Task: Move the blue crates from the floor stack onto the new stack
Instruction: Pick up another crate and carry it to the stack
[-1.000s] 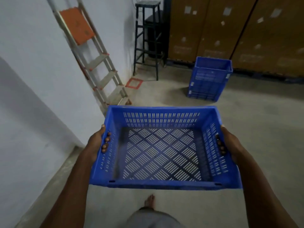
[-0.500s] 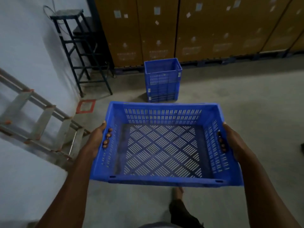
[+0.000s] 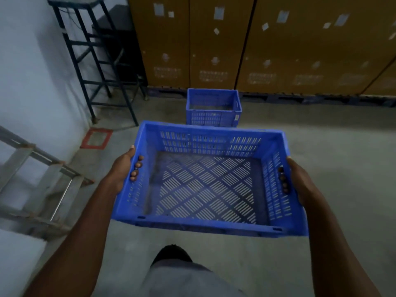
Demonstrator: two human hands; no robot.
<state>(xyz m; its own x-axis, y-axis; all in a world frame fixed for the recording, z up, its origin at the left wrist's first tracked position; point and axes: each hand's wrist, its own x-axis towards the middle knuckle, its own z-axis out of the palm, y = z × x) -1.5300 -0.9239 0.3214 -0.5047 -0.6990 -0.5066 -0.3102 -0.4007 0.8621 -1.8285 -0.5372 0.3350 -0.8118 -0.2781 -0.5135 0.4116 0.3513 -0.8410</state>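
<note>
Crate (image 3: pixel 205 183) was held level at about waist height, empty, well clear of the floor (image 3: pixel 332 168). L hand (image 3: pixel 122 168) gripped the left wall w/ fingers (image 3: pixel 137 166) curled through the handle slot, thumb up at the rim. R hand (image 3: pixel 300 179) did the same on the right wall; fingertips showed dark through that slot. Both clamped firm on the crate.

Stack (image 3: pixel 213 108) sat ahead on the floor, in front of the boxes (image 3: pixel 214 43), well apart from the carried crate. Its lower part was hidden behind the crate's far rim, so crate count couldn't be told.

Risks, as I judged them:
- Carried crate blocked the view of the floor just ahead and of the feet, so a trip or a misjudged stop was possible.
- Ladder (image 3: pixel 32 185) lay close on the left, stool (image 3: pixel 92 50) further on; a drift left could clip a leg or the crate corner.
- If lowered skewed, rims might not seat and the crate could jam or sit tilted on the stack.
- Fingers through the slots could get pinched btwn walls if it nested deep.
</note>
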